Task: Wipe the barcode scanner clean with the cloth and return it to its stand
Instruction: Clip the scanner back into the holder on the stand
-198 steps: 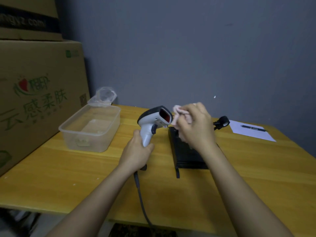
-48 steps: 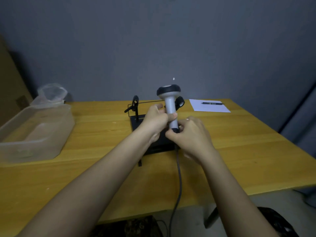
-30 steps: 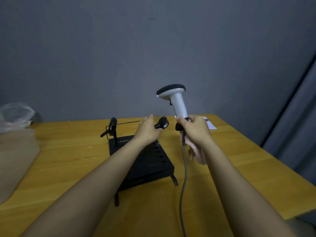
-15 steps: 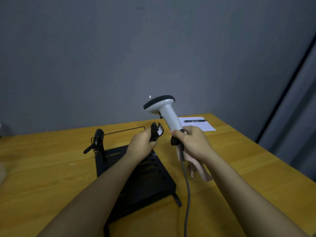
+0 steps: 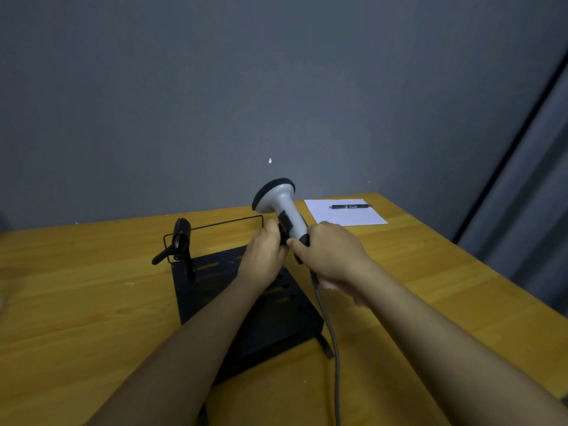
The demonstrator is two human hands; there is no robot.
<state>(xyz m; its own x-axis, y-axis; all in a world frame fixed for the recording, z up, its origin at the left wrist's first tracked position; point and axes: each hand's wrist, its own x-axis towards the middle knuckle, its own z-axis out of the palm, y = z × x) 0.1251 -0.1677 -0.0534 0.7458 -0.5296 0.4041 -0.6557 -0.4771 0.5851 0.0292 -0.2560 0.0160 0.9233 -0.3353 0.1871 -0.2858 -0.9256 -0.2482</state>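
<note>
The tabletop looks like wood, honey-yellow with long grain lines and a smooth, faintly satin finish. On it the stand appears to be matt black sheet metal, with slots and round holes cut in it; a thin dark wire rail runs along its back, and a black clip on the post has a dull plastic look. The barcode scanner has a smooth, light grey plastic body with a soft sheen and a matt black rim around its head. Its cable looks like grey rubbery sheathing. A plain white sheet of paper lies matt, carrying a glossy dark pen. The wall is flat, matt grey.
</note>
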